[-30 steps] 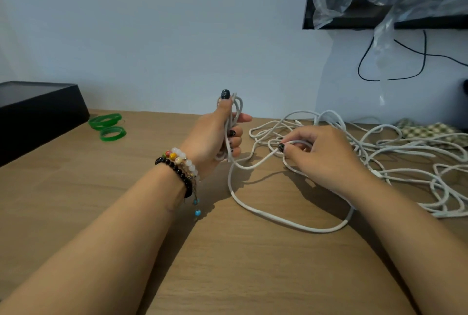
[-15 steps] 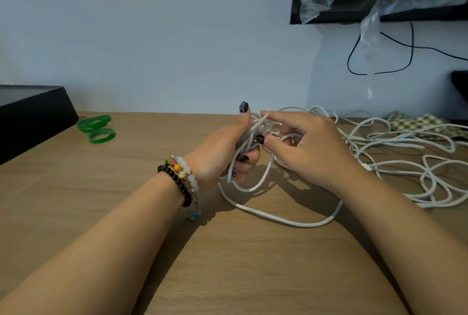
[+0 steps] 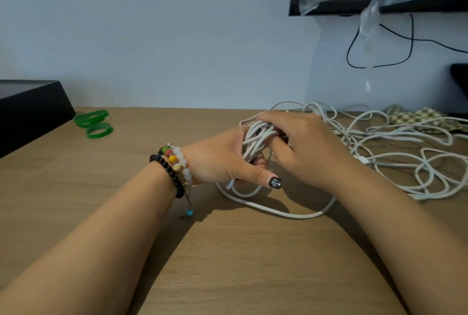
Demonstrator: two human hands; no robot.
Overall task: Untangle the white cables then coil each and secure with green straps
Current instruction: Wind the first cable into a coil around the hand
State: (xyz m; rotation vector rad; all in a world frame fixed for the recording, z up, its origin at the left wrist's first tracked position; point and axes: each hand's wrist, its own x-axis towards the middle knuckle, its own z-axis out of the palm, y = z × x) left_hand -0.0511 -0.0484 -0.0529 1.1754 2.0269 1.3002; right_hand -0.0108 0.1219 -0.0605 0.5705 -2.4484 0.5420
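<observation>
- The worktop (image 3: pixel 228 264) is backed by a wall at its far edge.
- A box (image 3: pixel 27 109) is set at the far left of the worktop.
- Two straps (image 3: pixel 95 123) are laid just right of the box, touching each other.
- A bundle of cable (image 3: pixel 255 142) is held at the middle, between the left hand (image 3: pixel 222 160) and the right hand (image 3: pixel 301 145).
- A loop of cable (image 3: pixel 278 211) is trailed on the worktop in front of the hands.
- Loose cables (image 3: pixel 405 152) are spread to the right of the right hand.
- A cloth (image 3: pixel 428 118) is placed behind the loose cables, at the far right.
- A screen (image 3: pixel 329 8) is mounted on the wall above the cables.
</observation>
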